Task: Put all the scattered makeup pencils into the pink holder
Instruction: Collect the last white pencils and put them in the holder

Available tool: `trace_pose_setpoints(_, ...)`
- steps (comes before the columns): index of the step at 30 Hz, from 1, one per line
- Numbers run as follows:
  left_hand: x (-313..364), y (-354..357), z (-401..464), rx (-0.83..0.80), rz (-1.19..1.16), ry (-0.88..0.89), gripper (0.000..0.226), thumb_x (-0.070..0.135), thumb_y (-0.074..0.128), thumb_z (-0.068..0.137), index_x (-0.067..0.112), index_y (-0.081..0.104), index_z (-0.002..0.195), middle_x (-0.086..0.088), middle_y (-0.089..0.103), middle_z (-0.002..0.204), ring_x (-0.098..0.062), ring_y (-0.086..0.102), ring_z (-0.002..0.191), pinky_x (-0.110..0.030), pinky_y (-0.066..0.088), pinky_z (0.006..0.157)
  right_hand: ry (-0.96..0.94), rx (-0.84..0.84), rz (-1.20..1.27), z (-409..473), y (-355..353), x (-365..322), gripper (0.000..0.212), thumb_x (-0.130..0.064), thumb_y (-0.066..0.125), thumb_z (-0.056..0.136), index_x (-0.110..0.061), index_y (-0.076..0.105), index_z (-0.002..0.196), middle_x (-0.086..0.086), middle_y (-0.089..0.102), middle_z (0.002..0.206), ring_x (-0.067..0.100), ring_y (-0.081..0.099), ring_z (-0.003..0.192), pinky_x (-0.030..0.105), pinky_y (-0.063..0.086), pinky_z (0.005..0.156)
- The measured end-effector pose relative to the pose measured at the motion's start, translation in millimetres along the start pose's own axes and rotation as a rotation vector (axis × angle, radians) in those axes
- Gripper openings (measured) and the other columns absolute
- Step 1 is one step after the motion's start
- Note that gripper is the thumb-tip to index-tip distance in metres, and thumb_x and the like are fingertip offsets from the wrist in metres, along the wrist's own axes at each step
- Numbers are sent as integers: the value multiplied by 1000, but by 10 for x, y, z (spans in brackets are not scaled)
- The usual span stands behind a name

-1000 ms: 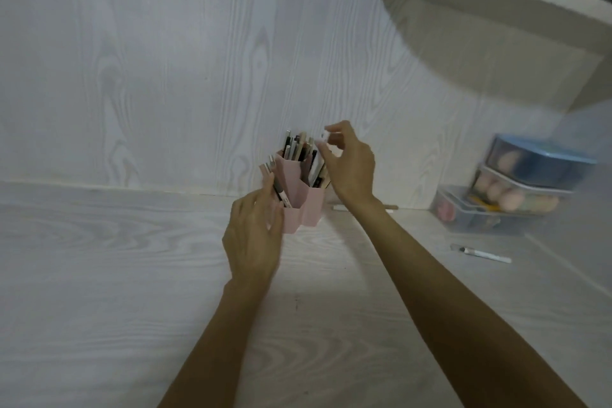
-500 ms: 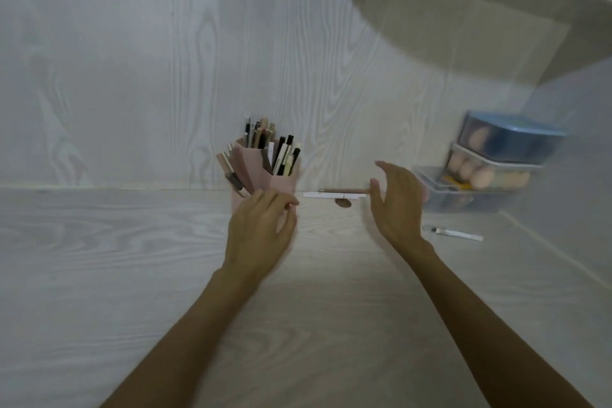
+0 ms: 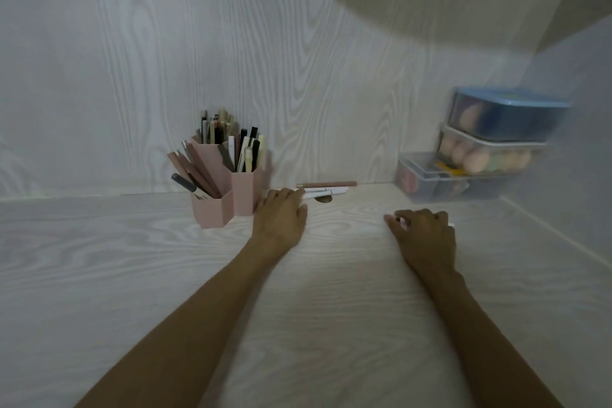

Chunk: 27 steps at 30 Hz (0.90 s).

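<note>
Pale woodgrain table [image 3: 99,275]; matching wall [image 3: 132,43]; corner boxes [image 3: 480,156]

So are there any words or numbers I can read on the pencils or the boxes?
None can be read.
Pencils in the pink holder: any print is too small and blurred.
Loose pencils by the wall: no readable marks.
Stacked clear boxes: motion-blurred, no label legible.
Left hand and right hand: no writing shows.
</note>
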<state>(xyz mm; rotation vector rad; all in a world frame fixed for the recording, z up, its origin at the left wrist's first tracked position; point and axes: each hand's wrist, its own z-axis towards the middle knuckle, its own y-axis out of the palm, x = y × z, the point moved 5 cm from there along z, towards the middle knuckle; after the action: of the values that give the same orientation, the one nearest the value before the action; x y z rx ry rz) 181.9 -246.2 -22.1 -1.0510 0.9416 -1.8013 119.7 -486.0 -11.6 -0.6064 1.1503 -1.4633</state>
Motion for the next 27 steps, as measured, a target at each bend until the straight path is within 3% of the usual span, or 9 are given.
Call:
trace_pose_setpoints(3, 88, -96, -48, 54, 14, 47, 31, 29, 40, 97, 23, 62, 118, -1, 61, 114, -24, 47, 109, -36, 36, 91, -42, 30, 37, -40, -55, -70, 37, -46, 47, 93, -21, 70, 109, 11, 66, 105, 30, 49, 105, 38, 41, 80)
trace_pose_setpoints(6, 136, -167, -174, 62, -20, 30, 28, 27, 43, 98, 23, 68, 111, -1, 63, 107, -22, 46, 105, -34, 40, 87, -40, 90, -1, -85, -91, -104, 31, -31, 43, 98, -17, 70, 105, 11, 66, 94, 28, 53, 95, 34, 41, 69)
trace_pose_setpoints(10, -8, -327, -535, 108, -89, -4, 27, 27, 46, 98, 28, 66, 116, 2, 63, 106, -19, 51, 99, -29, 38, 79, -59, 61, -154, -98, -98, -131, 32, -7, 40, 94, -14, 63, 115, 11, 65, 101, 28, 56, 96, 34, 40, 77)
trace_pose_setpoints(14, -462, -617, -1008, 138, -136, -21, 26, 26, 50, 95, 32, 67, 114, 6, 64, 101, -13, 48, 87, -25, 31, 70, -132, 8, -300, -148, -111, -237, 33, -10, 41, 93, -18, 56, 122, 6, 59, 113, 23, 54, 105, 34, 38, 85)
trace_pose_setpoints(17, -892, -829, -1282, 180, -206, -189, 24, 25, 58, 91, 32, 70, 109, 6, 67, 93, -16, 54, 85, -30, 42, 72, -185, -117, -201, -284, -113, -385, 34, -12, 35, 98, -16, 46, 130, 9, 50, 118, 26, 56, 103, 34, 45, 79)
trace_pose_setpoints(20, -1103, -930, -1426, 236, -387, -328, 24, 23, 64, 86, 28, 70, 109, 13, 65, 87, -7, 55, 79, -24, 42, 69, -285, -167, 73, -454, -310, -772, 31, -24, 40, 99, -21, 53, 127, 6, 61, 117, 25, 61, 99, 35, 47, 83)
trace_pose_setpoints(22, -1116, -947, -1449, 250, -445, -344, 25, 22, 64, 84, 29, 68, 108, 18, 62, 85, -1, 52, 76, -20, 39, 68, -328, -139, 406, -525, -581, -1191, 23, -33, 57, 92, -23, 61, 113, 1, 69, 101, 17, 65, 83, 35, 51, 79)
trace_pose_setpoints(24, -1087, -941, -1453, 253, -446, -340, 25, 22, 66, 83, 29, 68, 107, 18, 62, 83, -2, 53, 75, -21, 41, 70, -418, -65, 575, -523, -870, -1636, 17, -31, 70, 82, -22, 66, 96, -5, 70, 86, 4, 62, 65, 29, 53, 68)
trace_pose_setpoints(27, -1098, -954, -1455, 267, -484, -352, 24, 19, 67, 81, 26, 69, 104, 15, 63, 85, -8, 57, 77, -24, 46, 73, -601, -37, 464, -448, -1140, -2345, 5, -18, 73, 77, -18, 74, 83, -5, 74, 85, 0, 58, 65, 21, 46, 63)
